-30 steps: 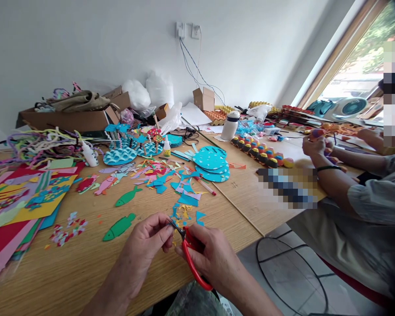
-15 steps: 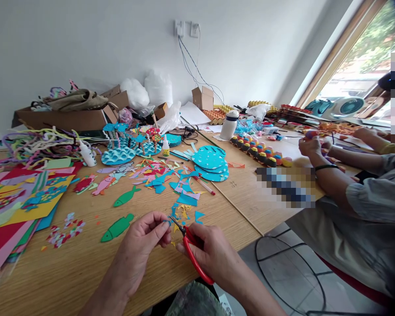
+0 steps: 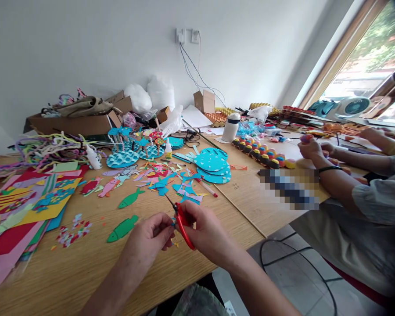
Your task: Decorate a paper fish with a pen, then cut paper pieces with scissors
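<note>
My right hand (image 3: pixel 206 226) is wrapped round red-handled scissors (image 3: pixel 185 232), whose dark blades point up and left over the table. Close beside it, my left hand (image 3: pixel 154 230) pinches a tiny piece of blue paper (image 3: pixel 173 221), mostly covered by the fingertips. Two green paper fish, an upper one (image 3: pixel 131 199) and a lower one (image 3: pixel 122 229), lie left of my hands. Blue paper scraps (image 3: pixel 187 186) are spread just beyond the scissors, and small yellow bits lie under my hands.
Stacked coloured paper (image 3: pixel 16 237) covers the left side. Glue bottles (image 3: pixel 94 157), round blue discs (image 3: pixel 213 160), a thin stick (image 3: pixel 240 210) and a white bottle (image 3: pixel 230 128) stand or lie farther back. At the right, another person's hands (image 3: pixel 311 149) work over painted egg-carton pieces (image 3: pixel 266 153).
The scissors have swung up, their blades moving away from the blue piece and pointing more to the upper left. My right hand has come up nearer my left, which still pinches the piece.
</note>
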Tool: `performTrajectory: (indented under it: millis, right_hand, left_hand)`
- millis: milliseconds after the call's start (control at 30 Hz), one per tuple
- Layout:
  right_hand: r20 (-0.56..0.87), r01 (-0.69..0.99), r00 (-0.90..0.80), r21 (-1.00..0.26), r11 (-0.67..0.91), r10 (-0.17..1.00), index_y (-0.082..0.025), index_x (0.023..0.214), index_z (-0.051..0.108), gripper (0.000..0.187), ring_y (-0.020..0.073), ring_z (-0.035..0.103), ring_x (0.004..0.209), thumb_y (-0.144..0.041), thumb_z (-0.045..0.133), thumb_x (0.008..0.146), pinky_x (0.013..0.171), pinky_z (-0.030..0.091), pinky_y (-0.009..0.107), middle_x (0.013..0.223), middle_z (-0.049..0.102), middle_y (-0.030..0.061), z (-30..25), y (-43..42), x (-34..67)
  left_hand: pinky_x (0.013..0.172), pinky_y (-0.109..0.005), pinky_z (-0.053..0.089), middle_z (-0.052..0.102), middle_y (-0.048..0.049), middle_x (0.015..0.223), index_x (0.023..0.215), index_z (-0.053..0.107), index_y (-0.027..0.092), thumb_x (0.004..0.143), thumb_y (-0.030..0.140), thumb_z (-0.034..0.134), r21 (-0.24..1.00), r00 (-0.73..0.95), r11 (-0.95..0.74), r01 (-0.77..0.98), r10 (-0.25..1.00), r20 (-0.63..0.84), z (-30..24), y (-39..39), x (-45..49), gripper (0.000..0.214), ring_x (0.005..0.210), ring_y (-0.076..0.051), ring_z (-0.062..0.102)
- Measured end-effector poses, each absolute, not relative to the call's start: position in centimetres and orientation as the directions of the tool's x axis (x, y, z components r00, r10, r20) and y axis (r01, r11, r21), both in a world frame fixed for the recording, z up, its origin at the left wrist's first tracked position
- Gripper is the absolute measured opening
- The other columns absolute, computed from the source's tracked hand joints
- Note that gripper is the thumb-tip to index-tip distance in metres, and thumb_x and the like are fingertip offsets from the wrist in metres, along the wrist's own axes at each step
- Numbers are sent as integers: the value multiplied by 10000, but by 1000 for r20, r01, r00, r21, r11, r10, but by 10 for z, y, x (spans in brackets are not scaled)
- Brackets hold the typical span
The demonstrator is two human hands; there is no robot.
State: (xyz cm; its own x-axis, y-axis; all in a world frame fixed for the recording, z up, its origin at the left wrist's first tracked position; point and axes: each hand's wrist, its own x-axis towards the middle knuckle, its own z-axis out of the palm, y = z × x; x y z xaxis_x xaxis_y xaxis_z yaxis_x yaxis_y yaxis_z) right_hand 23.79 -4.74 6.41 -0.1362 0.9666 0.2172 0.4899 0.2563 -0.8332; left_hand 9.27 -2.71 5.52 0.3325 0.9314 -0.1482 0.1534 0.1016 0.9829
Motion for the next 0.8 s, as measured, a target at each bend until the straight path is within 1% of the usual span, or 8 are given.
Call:
performTrajectory:
  millis: [67,167,267,367,500,567,700,800]
  right_hand:
    - [201,469,-115,-852,232,973,-193,626,422,145,82,342,513,-108,522,689,456,255,193,551,410,-67,62,-46,237]
    - [165,347,-25,-923,164,986,-191,661,443,116,89,382,536,-118,532,676,479,303,195,586,435,-57,55,-44,232]
    - [155,248,28,-958,143,988,-194,672,438,126,96,426,551,-117,537,663,500,346,197,590,441,-56,48,-44,228]
    - [149,234,24,-962,140,989,-196,655,437,136,100,452,558,-140,560,667,516,375,196,566,439,-60,49,-45,226]
    - [181,280,-5,-944,175,983,-192,669,461,114,102,467,579,-142,563,662,537,392,197,595,480,-48,56,-45,229]
    - [182,287,-14,-941,178,983,-188,674,465,99,100,464,577,-133,546,662,537,392,200,616,496,-39,57,-43,229]
    - [198,204,66,-962,181,978,-187,692,462,74,103,456,577,-151,524,676,535,386,207,632,495,-30,52,-42,221]
    - [211,137,97,-971,197,973,-186,721,465,64,107,444,577,-190,524,696,534,378,213,634,483,-30,51,-45,216]
  left_hand:
    - [442,-219,366,524,41,447,587,589,176,590,336,639,986,325,82,147,937,-126,56,-27,94,168,436,-111,478]
    - [468,-217,380,547,37,507,624,591,178,602,324,642,993,276,82,81,956,-102,56,-29,96,155,476,-111,490]
    - [499,-214,392,557,33,554,645,586,178,630,308,625,997,236,72,20,969,-74,56,-32,96,136,522,-111,494]
    - [501,-211,383,533,42,524,625,577,179,636,298,617,996,251,73,45,965,-82,57,-32,92,127,512,-106,472]
    - [457,-214,356,491,52,474,575,561,186,597,295,639,994,295,68,81,951,-89,58,-28,89,137,464,-105,437]
    - [458,-215,358,497,48,481,579,566,185,600,296,643,995,294,61,77,952,-81,59,-28,90,137,468,-108,441]
    - [516,-214,390,545,32,556,656,605,182,652,302,636,998,257,57,25,964,-62,58,-32,92,124,540,-118,483]
    - [530,-210,393,544,28,560,637,606,173,676,302,643,998,251,56,-27,967,-48,55,-35,91,139,549,-114,480]
